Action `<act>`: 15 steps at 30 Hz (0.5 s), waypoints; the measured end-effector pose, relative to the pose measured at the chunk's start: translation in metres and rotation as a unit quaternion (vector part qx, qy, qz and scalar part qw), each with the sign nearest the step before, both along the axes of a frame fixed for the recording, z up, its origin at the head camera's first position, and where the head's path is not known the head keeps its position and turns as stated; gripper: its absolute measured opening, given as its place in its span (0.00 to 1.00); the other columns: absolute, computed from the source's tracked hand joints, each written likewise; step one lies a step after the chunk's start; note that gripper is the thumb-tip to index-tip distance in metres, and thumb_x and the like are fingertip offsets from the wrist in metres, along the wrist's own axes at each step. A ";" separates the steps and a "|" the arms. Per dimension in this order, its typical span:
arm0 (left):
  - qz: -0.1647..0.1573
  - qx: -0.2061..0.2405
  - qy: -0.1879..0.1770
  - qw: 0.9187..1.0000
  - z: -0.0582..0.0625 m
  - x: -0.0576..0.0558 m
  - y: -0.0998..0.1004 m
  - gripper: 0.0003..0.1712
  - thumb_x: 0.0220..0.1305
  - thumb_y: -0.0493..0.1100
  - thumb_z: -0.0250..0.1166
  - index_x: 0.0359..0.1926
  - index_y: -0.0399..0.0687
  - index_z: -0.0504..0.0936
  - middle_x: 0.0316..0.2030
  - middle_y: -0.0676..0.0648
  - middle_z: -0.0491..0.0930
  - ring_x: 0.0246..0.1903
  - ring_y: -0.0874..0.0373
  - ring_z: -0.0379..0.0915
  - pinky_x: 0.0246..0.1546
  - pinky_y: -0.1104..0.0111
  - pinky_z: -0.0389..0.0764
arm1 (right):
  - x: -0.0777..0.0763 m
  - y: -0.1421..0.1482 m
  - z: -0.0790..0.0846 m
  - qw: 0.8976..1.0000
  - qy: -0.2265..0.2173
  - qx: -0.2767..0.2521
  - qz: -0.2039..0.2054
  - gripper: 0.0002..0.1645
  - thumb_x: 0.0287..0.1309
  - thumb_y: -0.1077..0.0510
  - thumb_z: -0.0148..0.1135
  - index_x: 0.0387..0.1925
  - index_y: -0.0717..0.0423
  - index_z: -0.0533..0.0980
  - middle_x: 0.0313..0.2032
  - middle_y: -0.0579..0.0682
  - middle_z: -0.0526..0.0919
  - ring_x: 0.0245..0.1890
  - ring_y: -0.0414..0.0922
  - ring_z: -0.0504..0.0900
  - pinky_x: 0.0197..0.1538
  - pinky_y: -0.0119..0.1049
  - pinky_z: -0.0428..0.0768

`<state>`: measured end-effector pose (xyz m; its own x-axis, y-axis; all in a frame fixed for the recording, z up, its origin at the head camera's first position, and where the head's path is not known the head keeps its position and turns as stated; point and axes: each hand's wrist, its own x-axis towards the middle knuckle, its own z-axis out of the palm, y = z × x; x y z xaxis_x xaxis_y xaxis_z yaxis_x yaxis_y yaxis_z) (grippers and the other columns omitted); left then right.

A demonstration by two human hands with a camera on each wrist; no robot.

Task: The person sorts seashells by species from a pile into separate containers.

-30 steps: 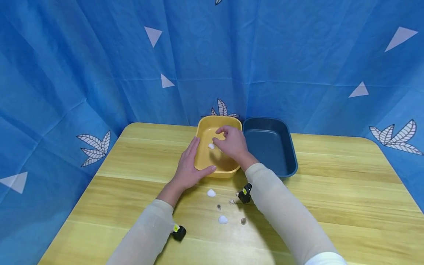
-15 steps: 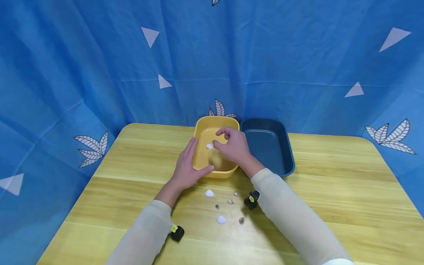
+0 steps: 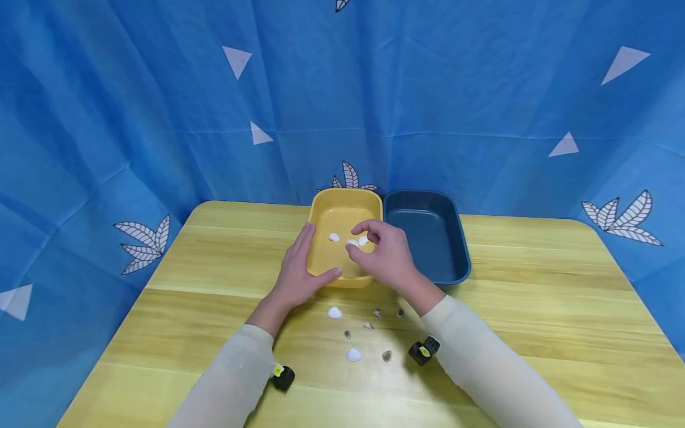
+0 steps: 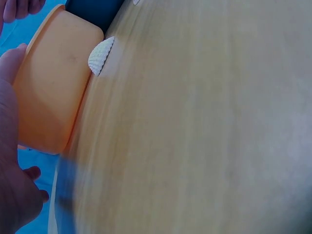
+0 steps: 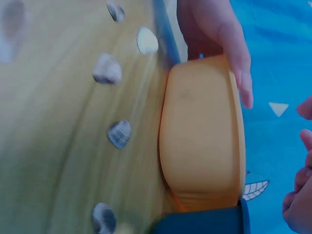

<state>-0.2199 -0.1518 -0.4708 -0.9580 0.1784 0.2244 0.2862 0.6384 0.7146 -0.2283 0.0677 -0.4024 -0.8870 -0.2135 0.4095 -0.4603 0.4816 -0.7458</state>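
Observation:
In the head view, my left hand point(image 3: 296, 273) lies along the left side of a yellow plastic box point(image 3: 318, 202). Its fingers are straight, and the thumb reaches across the front rim. My right hand point(image 3: 386, 252) hovers over the box's right side with thumb and forefinger apart, nothing showing between them. Inside the box lie a white seashell point(image 3: 334, 236) and, by the right fingertips, two more pale shells point(image 3: 363, 241). On the table in front are a white scallop-like shell point(image 3: 334, 312), another white shell point(image 3: 354, 355) and several small brownish shells point(image 3: 387, 356).
A dark blue box point(image 3: 428, 238) stands against the yellow one on its right. Both sit near the far edge of the wooden table point(image 3: 546, 285), before a blue patterned curtain point(image 3: 455, 89). Small black cameras point(image 3: 283, 378) hang from both wrists.
My right hand has drawn back toward me and to the right, showing pale shells at the box's right side and a small dark shell on the table. The left hand keeps its place.

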 end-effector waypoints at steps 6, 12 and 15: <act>0.002 0.000 -0.003 1.000 0.001 0.000 -0.001 0.63 0.55 0.67 0.70 0.80 0.54 0.44 0.79 0.54 0.40 0.75 0.48 0.39 0.69 0.43 0.47 | 0.021 0.002 0.000 0.999 0.023 -0.007 0.024 0.11 0.51 0.55 0.75 0.37 0.50 0.83 0.19 0.45 0.64 0.21 0.43 0.65 0.26 0.39 0.65; 0.002 -0.004 -0.004 1.000 0.000 0.000 -0.002 0.63 0.55 0.66 0.71 0.80 0.53 0.44 0.79 0.54 0.39 0.75 0.47 0.40 0.69 0.43 0.47 | 0.045 0.006 -0.005 0.999 0.025 -0.001 0.047 0.12 0.48 0.56 0.76 0.37 0.49 0.83 0.18 0.44 0.62 0.19 0.41 0.63 0.25 0.37 0.64; 0.000 -0.002 -0.003 1.000 0.001 0.000 -0.002 0.63 0.55 0.66 0.71 0.80 0.53 0.44 0.79 0.54 0.39 0.75 0.47 0.40 0.69 0.44 0.47 | 0.056 0.009 -0.007 0.998 0.025 0.003 0.061 0.13 0.48 0.56 0.76 0.36 0.48 0.82 0.17 0.44 0.63 0.19 0.40 0.63 0.25 0.36 0.65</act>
<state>-0.2202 -0.1535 -0.4700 -0.9595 0.1782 0.2182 0.2815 0.6408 0.7143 -0.1721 0.0766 -0.4097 -0.8327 -0.3205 0.4515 -0.5524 0.4246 -0.7174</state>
